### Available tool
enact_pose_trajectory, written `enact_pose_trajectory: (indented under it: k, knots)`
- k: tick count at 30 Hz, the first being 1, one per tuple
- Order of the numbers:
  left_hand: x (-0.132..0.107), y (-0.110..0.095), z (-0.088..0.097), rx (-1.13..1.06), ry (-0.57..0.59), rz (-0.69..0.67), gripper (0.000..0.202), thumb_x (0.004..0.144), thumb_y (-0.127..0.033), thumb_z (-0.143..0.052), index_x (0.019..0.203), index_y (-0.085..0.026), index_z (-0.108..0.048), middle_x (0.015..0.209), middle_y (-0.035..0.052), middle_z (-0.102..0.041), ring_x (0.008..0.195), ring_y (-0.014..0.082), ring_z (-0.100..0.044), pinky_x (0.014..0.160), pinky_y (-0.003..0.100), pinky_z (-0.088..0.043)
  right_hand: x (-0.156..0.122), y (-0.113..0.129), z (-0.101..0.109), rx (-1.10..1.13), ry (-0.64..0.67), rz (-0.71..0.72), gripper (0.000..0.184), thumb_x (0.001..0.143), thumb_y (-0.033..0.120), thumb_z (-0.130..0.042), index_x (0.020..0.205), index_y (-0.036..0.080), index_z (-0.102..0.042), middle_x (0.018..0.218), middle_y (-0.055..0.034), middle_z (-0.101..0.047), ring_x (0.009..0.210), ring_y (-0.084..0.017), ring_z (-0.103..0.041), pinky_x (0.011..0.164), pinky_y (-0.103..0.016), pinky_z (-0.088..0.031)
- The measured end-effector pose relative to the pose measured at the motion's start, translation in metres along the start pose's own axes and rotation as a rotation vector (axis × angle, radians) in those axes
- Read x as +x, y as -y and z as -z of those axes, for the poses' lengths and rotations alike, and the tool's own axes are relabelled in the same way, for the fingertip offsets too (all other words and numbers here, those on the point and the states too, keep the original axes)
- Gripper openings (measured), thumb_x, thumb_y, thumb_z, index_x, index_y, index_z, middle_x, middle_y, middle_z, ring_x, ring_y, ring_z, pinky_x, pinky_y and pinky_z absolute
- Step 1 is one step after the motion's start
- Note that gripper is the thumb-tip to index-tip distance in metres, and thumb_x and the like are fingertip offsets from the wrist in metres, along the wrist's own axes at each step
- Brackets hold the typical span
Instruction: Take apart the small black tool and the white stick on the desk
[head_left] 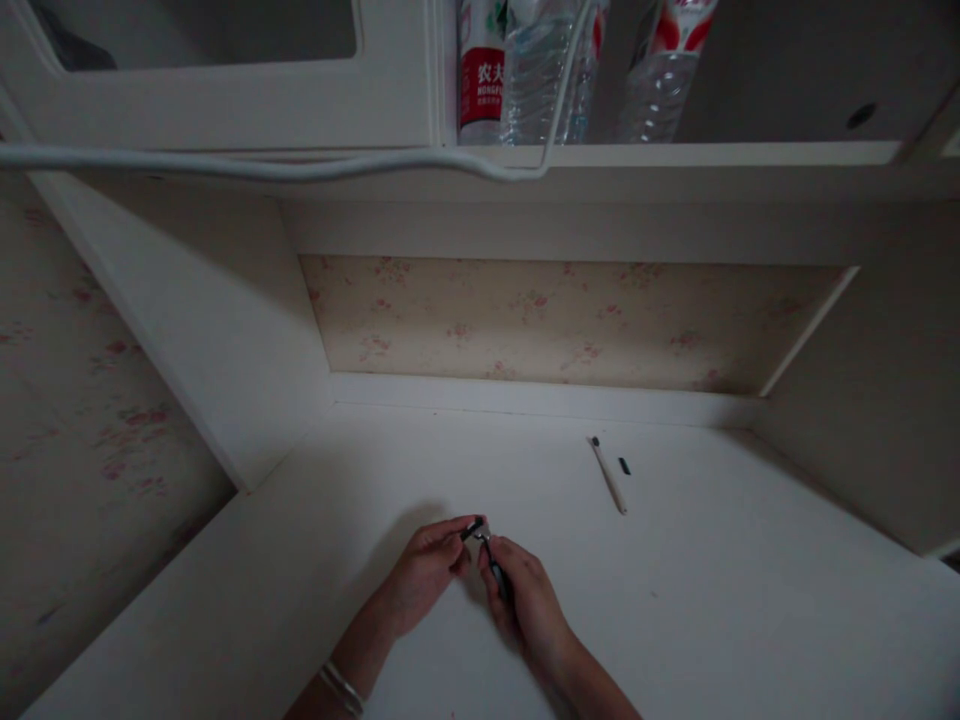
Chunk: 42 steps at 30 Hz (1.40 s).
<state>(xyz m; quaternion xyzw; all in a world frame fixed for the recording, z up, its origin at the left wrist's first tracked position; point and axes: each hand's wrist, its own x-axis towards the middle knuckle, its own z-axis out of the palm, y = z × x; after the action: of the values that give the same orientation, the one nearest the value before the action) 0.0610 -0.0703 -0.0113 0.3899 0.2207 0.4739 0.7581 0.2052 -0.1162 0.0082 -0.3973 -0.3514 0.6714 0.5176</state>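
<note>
My left hand [429,567] and my right hand [525,600] meet low over the white desk [712,600], fingers closed. Together they pinch a small dark tool with a metal tip [484,540]; the right hand grips its dark handle, and the left fingertips hold the small black end piece. The exact kind of tool is too dim to make out. A bracelet circles my left wrist [341,688].
A white pen-like stick with a dark tip [609,478] lies on the desk to the right, with a tiny black piece [624,465] beside it. Water bottles [536,70] stand on the shelf above. A white cable [262,165] runs along the shelf edge. Side panels close in left and right.
</note>
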Motion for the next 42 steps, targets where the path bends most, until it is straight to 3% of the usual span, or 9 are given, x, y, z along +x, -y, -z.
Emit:
enact_pose_trajectory:
  k: [3, 8, 12, 19, 26, 36, 42]
  knots:
    - [0.000, -0.001, 0.000, -0.011, -0.017, -0.007, 0.030, 0.072, -0.027, -0.072, 0.100, -0.017, -0.071, 0.096, 0.0094, -0.066, 0.062, 0.0093, -0.047, 0.061, 0.025, -0.033, 0.000, -0.001, 0.000, 0.004, -0.002, -0.008, 0.039, 0.080, 0.055, -0.056, 0.072, 0.017, -0.052, 0.047, 0.0089, -0.036, 0.034, -0.003, -0.022, 0.032, -0.016, -0.015]
    - [0.000, 0.001, 0.000, -0.012, -0.002, -0.001, 0.032, 0.074, -0.026, -0.071, 0.104, -0.015, -0.069, 0.081, 0.0069, -0.066, 0.065, 0.0105, -0.049, 0.064, 0.025, -0.034, 0.001, -0.004, -0.003, 0.024, 0.014, 0.002, 0.039, 0.079, 0.054, -0.058, 0.070, 0.017, -0.052, 0.050, 0.0082, -0.036, 0.037, -0.003, -0.023, 0.034, -0.015, -0.014]
    - [0.001, 0.006, 0.004, -0.022, -0.018, 0.007, 0.028, 0.073, -0.023, -0.071, 0.101, -0.017, -0.070, 0.099, 0.0096, -0.066, 0.071, 0.0115, -0.051, 0.065, 0.025, -0.036, 0.002, -0.006, -0.003, 0.010, 0.021, 0.006, 0.040, 0.079, 0.055, -0.057, 0.070, 0.017, -0.052, 0.049, 0.0084, -0.035, 0.037, -0.003, -0.021, 0.035, -0.016, -0.012]
    - [0.001, 0.004, 0.003, -0.002, -0.024, 0.018, 0.030, 0.071, -0.024, -0.073, 0.101, -0.017, -0.071, 0.100, 0.0099, -0.066, 0.065, 0.0097, -0.049, 0.063, 0.025, -0.035, 0.002, -0.003, 0.000, -0.115, 0.028, 0.030, 0.047, 0.078, 0.062, -0.053, 0.065, 0.017, -0.049, 0.047, 0.0083, -0.035, 0.035, -0.004, -0.023, 0.033, -0.019, -0.013]
    - [0.000, 0.005, 0.005, -0.012, -0.005, -0.011, 0.028, 0.074, -0.024, -0.071, 0.101, -0.017, -0.070, 0.084, 0.0075, -0.067, 0.066, 0.0105, -0.049, 0.065, 0.026, -0.035, -0.001, 0.001, -0.001, -0.163, 0.051, 0.069, 0.046, 0.081, 0.060, -0.050, 0.066, 0.017, -0.049, 0.048, 0.0083, -0.034, 0.036, -0.004, -0.022, 0.033, -0.019, -0.014]
    - [0.000, 0.006, 0.005, -0.030, -0.004, -0.016, 0.028, 0.071, -0.023, -0.073, 0.099, -0.019, -0.071, 0.107, 0.0105, -0.065, 0.068, 0.0108, -0.051, 0.067, 0.026, -0.036, -0.002, 0.003, -0.002, -0.178, 0.024, 0.067, 0.048, 0.078, 0.063, -0.052, 0.063, 0.017, -0.046, 0.045, 0.0086, -0.032, 0.036, -0.004, -0.021, 0.033, -0.019, -0.013]
    - [-0.001, 0.001, 0.005, -0.010, 0.008, 0.009, 0.030, 0.067, -0.027, -0.077, 0.096, -0.020, -0.073, 0.114, 0.0110, -0.062, 0.067, 0.0101, -0.052, 0.067, 0.027, -0.038, -0.004, 0.004, -0.003, -0.058, 0.101, -0.052, 0.045, 0.079, 0.062, -0.053, 0.074, 0.017, -0.053, 0.050, 0.0094, -0.035, 0.033, -0.002, -0.018, 0.031, -0.017, -0.010]
